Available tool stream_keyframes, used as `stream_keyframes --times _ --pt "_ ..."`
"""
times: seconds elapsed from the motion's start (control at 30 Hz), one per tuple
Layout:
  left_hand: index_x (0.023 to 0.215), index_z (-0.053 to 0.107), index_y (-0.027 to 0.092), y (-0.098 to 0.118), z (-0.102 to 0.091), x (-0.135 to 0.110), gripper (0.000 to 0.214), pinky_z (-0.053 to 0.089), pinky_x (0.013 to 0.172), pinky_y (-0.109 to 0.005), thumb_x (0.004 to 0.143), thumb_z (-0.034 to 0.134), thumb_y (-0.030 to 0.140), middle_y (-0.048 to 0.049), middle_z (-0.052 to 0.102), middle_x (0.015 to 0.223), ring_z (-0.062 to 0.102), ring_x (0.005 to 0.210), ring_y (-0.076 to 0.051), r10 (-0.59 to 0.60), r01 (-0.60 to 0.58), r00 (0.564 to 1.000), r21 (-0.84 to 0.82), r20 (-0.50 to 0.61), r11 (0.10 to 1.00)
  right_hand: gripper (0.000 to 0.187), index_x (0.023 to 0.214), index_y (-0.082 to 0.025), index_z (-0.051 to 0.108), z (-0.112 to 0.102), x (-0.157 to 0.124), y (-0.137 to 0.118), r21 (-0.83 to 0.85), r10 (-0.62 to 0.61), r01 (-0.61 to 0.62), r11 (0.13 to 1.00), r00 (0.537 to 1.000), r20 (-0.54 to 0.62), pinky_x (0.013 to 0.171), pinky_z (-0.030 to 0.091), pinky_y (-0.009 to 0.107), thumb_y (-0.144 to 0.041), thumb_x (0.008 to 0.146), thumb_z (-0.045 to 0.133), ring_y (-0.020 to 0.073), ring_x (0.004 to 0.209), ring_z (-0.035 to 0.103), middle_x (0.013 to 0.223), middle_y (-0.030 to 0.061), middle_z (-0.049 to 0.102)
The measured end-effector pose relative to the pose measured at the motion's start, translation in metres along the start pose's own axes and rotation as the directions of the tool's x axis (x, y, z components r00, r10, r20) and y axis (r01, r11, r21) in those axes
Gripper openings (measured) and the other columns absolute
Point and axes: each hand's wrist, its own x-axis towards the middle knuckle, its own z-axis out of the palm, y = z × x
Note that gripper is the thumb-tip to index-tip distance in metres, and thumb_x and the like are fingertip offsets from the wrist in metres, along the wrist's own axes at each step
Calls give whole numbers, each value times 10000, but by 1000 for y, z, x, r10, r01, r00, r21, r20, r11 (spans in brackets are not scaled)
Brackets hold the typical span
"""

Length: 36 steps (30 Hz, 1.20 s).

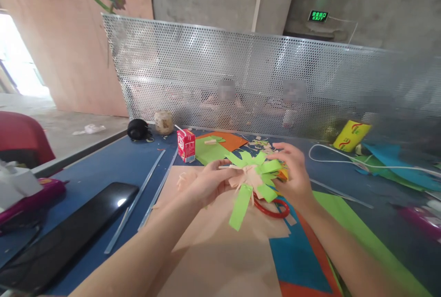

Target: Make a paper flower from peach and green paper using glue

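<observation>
A paper flower [252, 176], with light green strips around a pale peach centre, is held up above the desk. My left hand [217, 178] grips it from the left, thumb and fingers pinched at its edge. On the other side, my right hand [292, 168] curves around the green strips, its fingertips at the petals. Under the flower lie scissors, showing a red handle loop [275, 209]; their blades are hidden. Peach paper [220, 251] spreads beneath both hands, with a blue sheet [296, 260] to its right.
A red drink carton [186, 145] with a straw stands behind my left hand. A black phone-like slab [72, 232] and clear glue sticks [136, 200] lie left. Paper scraps [260, 144], a yellow roll [352, 135] and a white cable [344, 161] sit toward the perforated metal screen [193, 58].
</observation>
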Motion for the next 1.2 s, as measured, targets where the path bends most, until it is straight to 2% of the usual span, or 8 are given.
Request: stream_keyframes --times 0.17,0.3,0.4,0.5,0.6,0.8,0.93,1.2 --pt "809 454 159 2 2 -4 245 485 582 -239 652 639 192 -26 585 650 591 563 -116 -12 3 992 70 122 998 73 759 -250 578 -7 0 -6 35 -125 124 992 992 21 849 366 412 -223 692 580 193 894 513 897 13 583" --pt "866 449 187 10 -2 -4 276 482 552 -319 730 504 422 -35 586 644 590 529 -160 -14 -26 988 257 151 966 71 781 -228 575 -6 0 -6 268 166 -146 952 985 -55 734 456 344 -224 710 574 164 777 575 784 1 618" --pt "867 501 180 17 -8 -2 300 461 541 -322 734 470 447 -38 577 645 569 549 -166 281 -235 959 631 28 739 129 816 -222 578 -7 1 -7 447 388 -330 831 921 -42 645 490 284 -254 692 597 150 722 600 787 -3 637" --pt "884 520 183 24 -12 -3 205 443 642 -307 760 467 338 -34 568 752 553 703 -154 776 -466 629 821 45 330 152 818 -221 587 -9 3 -12 521 457 -389 760 889 -3 622 503 262 -264 674 613 149 716 608 800 2 644" --pt "981 495 200 29 -12 -11 219 417 761 -351 786 430 273 -59 557 944 524 891 -182 952 -587 240 809 191 -14 166 805 -208 580 -10 2 -18 542 470 -417 729 882 46 582 509 264 -259 654 627 150 658 607 748 8 635" --pt "1037 514 305 26 -8 -27 317 325 862 -459 721 519 296 -14 557 1087 470 1016 -262 806 -567 -128 624 578 -537 153 791 -206 551 -4 -7 -19 520 404 -440 732 895 189 621 503 293 -271 670 618 163 710 592 775 21 592" --pt "1045 517 356 19 -6 -27 326 216 929 -465 723 523 306 39 553 1117 458 1031 -250 730 -495 -130 594 671 -634 142 820 -214 545 -1 -10 -18 526 344 -408 746 913 220 666 499 306 -248 694 601 162 767 580 844 27 585" --pt "1137 468 266 21 1 -26 427 266 933 -456 716 535 302 -25 563 1099 435 1078 -277 830 -681 109 649 547 -339 142 809 -207 557 -2 -9 -21 504 350 -383 774 922 162 646 506 289 -241 683 611 156 753 580 826 25 581"
